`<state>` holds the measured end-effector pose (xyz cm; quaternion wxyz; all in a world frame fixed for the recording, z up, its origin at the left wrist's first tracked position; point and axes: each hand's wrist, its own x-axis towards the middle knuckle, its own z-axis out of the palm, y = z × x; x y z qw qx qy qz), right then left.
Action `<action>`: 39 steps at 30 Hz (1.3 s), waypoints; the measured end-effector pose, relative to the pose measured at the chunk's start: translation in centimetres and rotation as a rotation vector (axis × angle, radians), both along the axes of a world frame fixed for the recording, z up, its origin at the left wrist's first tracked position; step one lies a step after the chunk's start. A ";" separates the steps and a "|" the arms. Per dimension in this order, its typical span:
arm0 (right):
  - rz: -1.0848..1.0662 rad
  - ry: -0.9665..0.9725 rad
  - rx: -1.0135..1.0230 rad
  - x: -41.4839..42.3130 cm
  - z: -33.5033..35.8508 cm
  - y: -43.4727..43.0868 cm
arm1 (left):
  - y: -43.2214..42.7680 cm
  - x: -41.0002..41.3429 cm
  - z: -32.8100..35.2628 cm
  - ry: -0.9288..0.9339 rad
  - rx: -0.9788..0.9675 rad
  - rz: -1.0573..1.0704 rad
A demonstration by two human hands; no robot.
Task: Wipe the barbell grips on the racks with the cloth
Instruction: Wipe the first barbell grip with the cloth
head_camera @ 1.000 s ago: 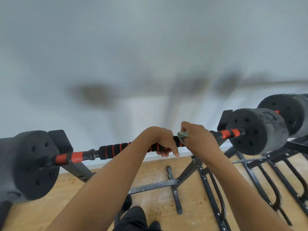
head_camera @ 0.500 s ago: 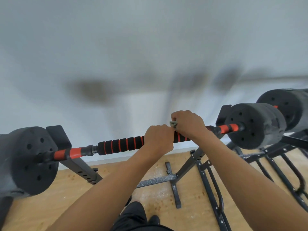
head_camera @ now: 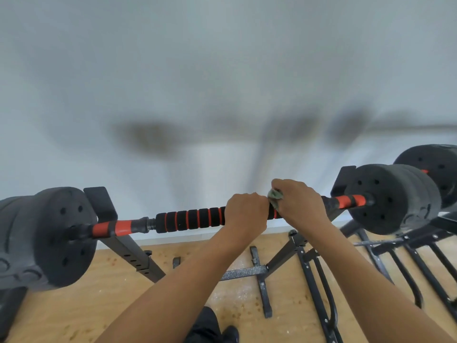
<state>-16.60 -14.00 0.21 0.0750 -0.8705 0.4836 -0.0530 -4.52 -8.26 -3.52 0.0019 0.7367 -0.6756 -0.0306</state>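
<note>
1. The foam handle (head_camera: pixel 190 219) of the barbell (head_camera: pixel 138 225), black with thin red rings, runs left to right across the middle of the scene, held up on a black rack (head_camera: pixel 128 248).
2. My right grip (head_camera: pixel 299 204) is clamped over the handle's right end with a bunched grey-green cloth (head_camera: pixel 275 195) pinned against the foam. A tuft of cloth shows at the thumb side, and my fingertips are hidden under the bar.
3. My left grip (head_camera: pixel 246 211) is wrapped tight round the bare handle, knuckles up, just left of the cloth.
4. Left of my hands, most of the handle lies uncovered.
5. Orange-and-black bar ends (head_camera: pixel 106 229) stick out past the handle on both sides, and each runs into a black weight plate: the left plate (head_camera: pixel 47 236) close by, the right plate (head_camera: pixel 393 199) past my right wrist.
6. A black rack cradle (head_camera: pixel 99 201) stands up behind the bar beside the left plate, and another rises beside the right plate.
7. The plate of a second barbell (head_camera: pixel 435 167) shows farther right, partly behind the right plate.
8. Below, the rack's crossbar (head_camera: pixel 243 272) and more black frames (head_camera: pixel 408 268) sit on a wooden floor (head_camera: pixel 74 305).
9. A pale wall (head_camera: pixel 222 70) with blurred shadows fills the far side.
10. A dark shoe (head_camera: pixel 230 334) shows at the near edge.
</note>
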 end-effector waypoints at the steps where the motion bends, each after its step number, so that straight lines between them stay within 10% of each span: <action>1: -0.008 0.031 -0.009 0.7 -0.1 -0.2 | 0.1 0.0 -0.2 -0.010 -0.017 0.004; 8: -0.102 0.039 0.044 2.4 -0.1 -0.6 | -0.6 0.1 0.6 -0.018 0.096 -0.042; 14: -0.091 -0.030 0.028 -0.3 -0.7 1.4 | -3.7 1.9 2.6 0.655 0.729 0.036; 28: -0.114 0.061 0.051 2.9 -1.1 -2.2 | -0.4 -0.5 0.6 0.036 0.051 0.017; 39: -0.063 -0.020 -0.033 -0.7 -1.0 -0.9 | -0.2 -0.6 0.6 0.043 0.021 0.031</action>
